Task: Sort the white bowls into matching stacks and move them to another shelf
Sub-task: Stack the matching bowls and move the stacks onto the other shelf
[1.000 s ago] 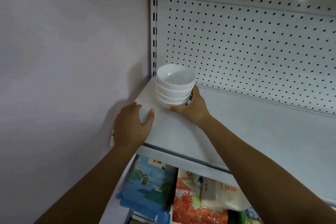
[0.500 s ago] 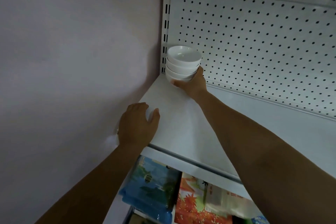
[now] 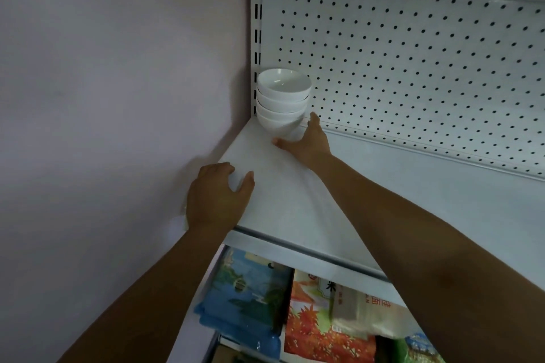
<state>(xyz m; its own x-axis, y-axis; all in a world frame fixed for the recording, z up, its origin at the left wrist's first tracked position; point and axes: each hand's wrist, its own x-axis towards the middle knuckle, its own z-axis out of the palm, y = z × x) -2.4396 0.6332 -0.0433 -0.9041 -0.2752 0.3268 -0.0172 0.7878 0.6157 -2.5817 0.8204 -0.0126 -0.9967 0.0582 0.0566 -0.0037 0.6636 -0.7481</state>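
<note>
A stack of several matching white bowls (image 3: 282,103) stands in the back left corner of the white upper shelf (image 3: 295,203), against the pegboard. My right hand (image 3: 306,141) reaches in from the right and holds the bottom bowl, thumb in front of its base and fingers round its right side. My left hand (image 3: 218,197) rests on the shelf's front left corner, thumb on top and fingers bent over the left edge, holding nothing.
A plain wall (image 3: 118,97) closes the left side. The perforated back panel (image 3: 413,68) rises behind the shelf. Below the shelf lie a blue packet (image 3: 247,303), an orange packet (image 3: 321,330) and a clear bag (image 3: 368,312).
My right hand has carried the bowl stack from mid-shelf back into the left rear corner. My left hand has stayed on the shelf's front corner.
</note>
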